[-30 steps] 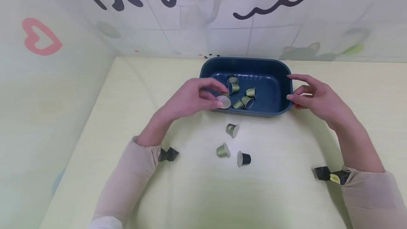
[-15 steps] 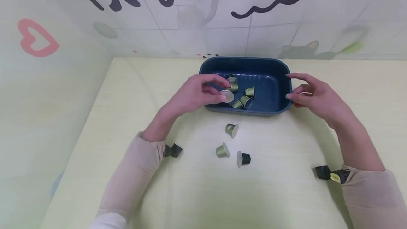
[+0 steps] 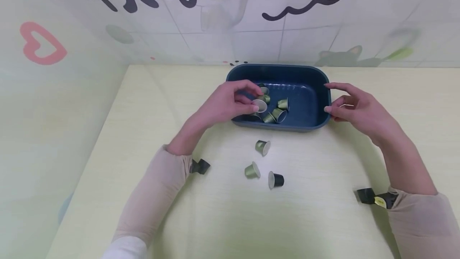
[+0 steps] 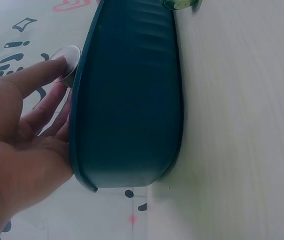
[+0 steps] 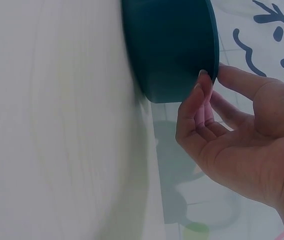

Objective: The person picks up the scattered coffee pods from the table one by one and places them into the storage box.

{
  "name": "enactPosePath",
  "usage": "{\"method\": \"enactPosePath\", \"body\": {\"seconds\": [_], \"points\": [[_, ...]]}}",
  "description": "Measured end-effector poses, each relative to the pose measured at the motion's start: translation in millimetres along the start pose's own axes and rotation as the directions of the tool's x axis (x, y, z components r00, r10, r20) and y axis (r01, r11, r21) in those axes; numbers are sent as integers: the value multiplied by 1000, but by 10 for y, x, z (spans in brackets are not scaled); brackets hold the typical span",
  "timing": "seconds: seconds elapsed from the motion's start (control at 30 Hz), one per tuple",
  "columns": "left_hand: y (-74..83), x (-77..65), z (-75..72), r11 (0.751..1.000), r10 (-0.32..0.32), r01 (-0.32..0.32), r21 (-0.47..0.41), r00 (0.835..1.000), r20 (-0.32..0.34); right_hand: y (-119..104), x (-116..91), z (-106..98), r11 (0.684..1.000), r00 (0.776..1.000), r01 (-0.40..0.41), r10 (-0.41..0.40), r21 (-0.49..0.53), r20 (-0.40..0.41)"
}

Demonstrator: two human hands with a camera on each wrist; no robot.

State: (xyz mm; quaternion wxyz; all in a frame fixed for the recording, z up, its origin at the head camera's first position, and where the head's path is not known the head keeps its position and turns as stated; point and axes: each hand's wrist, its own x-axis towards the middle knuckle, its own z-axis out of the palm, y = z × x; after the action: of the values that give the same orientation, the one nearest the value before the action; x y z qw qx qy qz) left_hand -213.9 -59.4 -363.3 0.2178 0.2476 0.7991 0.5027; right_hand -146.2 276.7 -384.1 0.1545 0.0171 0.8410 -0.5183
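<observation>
My left hand (image 3: 223, 103) pinches a coffee capsule (image 3: 260, 106) between thumb and fingers, its pale round lid turned up. It hovers over the left part of a dark blue rectangular bin (image 3: 280, 127). Several green coffee capsules (image 3: 279, 115) lie inside the bin, some partly behind the fingers. At the bin's right end, my right hand (image 3: 357, 107) holds the rim, thumb inside and other fingers against the outer wall in the right wrist view. In the left wrist view, the held capsule (image 4: 70, 60) shows just beyond the bin's edge (image 4: 79, 100).
In front of the bin, two green capsules (image 3: 252, 170) and one black capsule (image 3: 276, 180) lie on their sides on the pale table (image 3: 230, 219). A white wall (image 3: 251, 43) with printed drawings stands close behind the bin, and another wall (image 3: 46, 131) rises at left.
My left hand has moved a little right and farther back over the bin, carrying the capsule. My right hand stays at the bin's rim.
</observation>
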Motion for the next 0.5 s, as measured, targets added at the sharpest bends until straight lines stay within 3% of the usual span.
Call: {"method": "enactPosePath", "body": {"seconds": [0.3,0.5], "points": [[8,76,37,999,-28,27,29,999,45,13,-5,-13,1000,1000,6,-6,4,-3],[-2,100,42,996,-19,12,88,996,84,7,-4,-7,1000,1000,-2,2,5,-2]]}}
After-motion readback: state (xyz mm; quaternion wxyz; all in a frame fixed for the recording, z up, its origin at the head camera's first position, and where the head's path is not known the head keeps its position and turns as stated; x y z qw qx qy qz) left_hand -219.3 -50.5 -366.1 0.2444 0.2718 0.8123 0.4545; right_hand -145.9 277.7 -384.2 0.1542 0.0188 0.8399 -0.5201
